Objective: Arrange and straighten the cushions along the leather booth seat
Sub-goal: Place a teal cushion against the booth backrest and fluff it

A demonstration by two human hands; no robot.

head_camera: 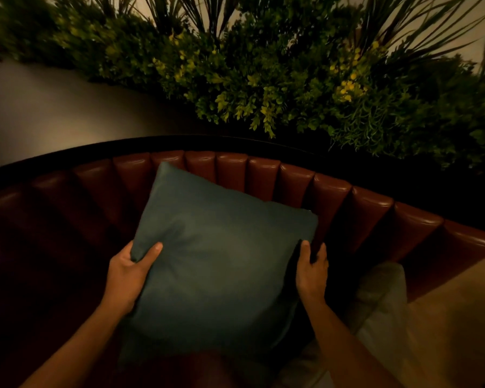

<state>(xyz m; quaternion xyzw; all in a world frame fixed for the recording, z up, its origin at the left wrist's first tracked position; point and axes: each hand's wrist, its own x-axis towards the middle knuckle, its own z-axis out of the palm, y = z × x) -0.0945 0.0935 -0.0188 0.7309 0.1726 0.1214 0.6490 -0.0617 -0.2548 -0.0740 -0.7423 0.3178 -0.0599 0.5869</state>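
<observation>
Dimly lit scene; much of the lower left is too dark to read. The seat pan of the reddish-brown channel-tufted leather booth (331,197) is mostly lost in shadow, and only its curved backrest shows clearly. The square teal fabric cushion (221,261) hides the backrest channels behind it; its lower edge fades into darkness, so where it meets the seat cannot be told. It stands tilted, top left corner highest, leaning toward or against the backrest.

Left hand (129,275): grip closed on the cushion's left edge, thumb lying across the front face, fingers wrapped behind and out of sight. Right hand (311,273): grip closed on the cushion's right edge, thumb on the front, fingers curled around the side; fingertips partly hidden by the dark edge. Both forearms are cut off by the bottom of the frame.

A pale object (381,298) lies just right of the right arm, blurred; it cannot be identified. A tan flat surface (459,317) is cut off at the right edge.

Behind the booth, a band of dense green foliage with yellow flecks (291,88) overhangs the dark top rail. Its container is not visible. A blurred pale wall (39,107) sits at left.
</observation>
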